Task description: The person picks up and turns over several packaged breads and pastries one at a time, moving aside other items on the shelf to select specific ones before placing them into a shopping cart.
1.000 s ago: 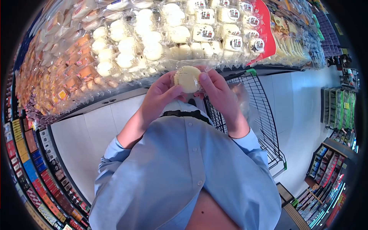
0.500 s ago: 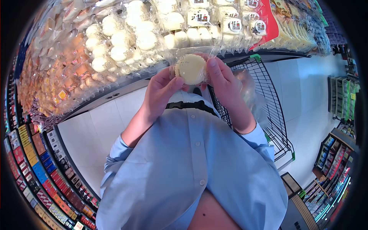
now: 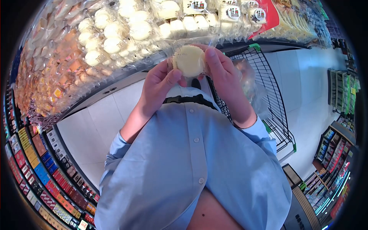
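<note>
A round, pale, scallop-edged pastry in a clear wrapper [image 3: 188, 61] is held up between both hands in front of the display. My left hand [image 3: 161, 80] is closed on its left side, the thumb on the front near the lower edge. On the right side my right hand [image 3: 223, 73] pinches the wrapper, thumb upright on the front. The fingers behind the package are mostly hidden. Just beyond it lie rows of wrapped white buns [image 3: 140, 30] and packs with round printed labels [image 3: 233, 13].
A black wire shopping cart with green corners [image 3: 274, 90] stands at the right, a clear plastic bag [image 3: 249, 82] inside it. Orange-brown wrapped goods [image 3: 57, 76] fill the display's left. Shelves of coloured boxes [image 3: 40, 168] line the lower left; more shelves [image 3: 333, 151] stand far right.
Both hands and the wrapped pastry have shifted slightly upward in view. The pastry's face is tilted a little differently. The grip stays on both sides.
</note>
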Motion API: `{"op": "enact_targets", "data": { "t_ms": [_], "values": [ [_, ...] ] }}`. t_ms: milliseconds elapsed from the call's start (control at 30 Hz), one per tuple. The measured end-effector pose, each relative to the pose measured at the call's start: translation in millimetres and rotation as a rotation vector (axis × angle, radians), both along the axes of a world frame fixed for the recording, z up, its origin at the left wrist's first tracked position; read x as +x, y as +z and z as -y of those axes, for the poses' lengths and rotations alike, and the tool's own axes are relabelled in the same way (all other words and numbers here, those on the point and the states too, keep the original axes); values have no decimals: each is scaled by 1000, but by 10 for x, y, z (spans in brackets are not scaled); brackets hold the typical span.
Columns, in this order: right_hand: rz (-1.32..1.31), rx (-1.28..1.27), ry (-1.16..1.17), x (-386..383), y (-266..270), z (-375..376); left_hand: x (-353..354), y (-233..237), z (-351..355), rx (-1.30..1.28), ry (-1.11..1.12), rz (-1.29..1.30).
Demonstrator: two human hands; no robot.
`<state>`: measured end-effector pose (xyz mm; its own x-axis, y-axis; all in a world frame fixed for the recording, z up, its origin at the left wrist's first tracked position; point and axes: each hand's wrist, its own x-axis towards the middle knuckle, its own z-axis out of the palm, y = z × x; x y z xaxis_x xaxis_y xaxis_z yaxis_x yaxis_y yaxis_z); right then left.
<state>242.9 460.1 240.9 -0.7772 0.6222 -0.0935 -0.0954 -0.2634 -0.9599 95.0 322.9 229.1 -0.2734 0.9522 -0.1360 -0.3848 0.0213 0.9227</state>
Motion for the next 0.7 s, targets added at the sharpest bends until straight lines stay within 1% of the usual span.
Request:
{"op": "enact_targets", "data": {
  "t_ms": [167, 200, 300, 367, 400, 500, 567, 600, 700],
  "values": [
    [10, 16, 5, 42, 20, 21, 18, -3, 14, 2, 38, 118],
    [30, 34, -44, 52, 2, 29, 22, 15, 12, -7, 55, 141],
    [61, 113, -169, 73, -86, 55, -48, -71, 14, 96, 80, 154],
    [49, 200, -230, 94, -95, 56, -65, -12, -5, 39, 152, -1],
    [29, 243, -207, 92, -83, 78, -61, 19, -20, 11, 187, -78],
    [-24, 378, -158, 61, -82, 195, 39, -9, -72, 59, 214, -249],
    [-58, 479, -146, 23, -158, 259, 41, -37, -72, 79, 119, -272],
    [-99, 418, -134, 11, -146, 248, 37, -35, -74, 90, 72, -283],
    [-194, 198, -86, -30, -141, 186, 15, 72, -61, 203, -103, -523]
  ]
}}
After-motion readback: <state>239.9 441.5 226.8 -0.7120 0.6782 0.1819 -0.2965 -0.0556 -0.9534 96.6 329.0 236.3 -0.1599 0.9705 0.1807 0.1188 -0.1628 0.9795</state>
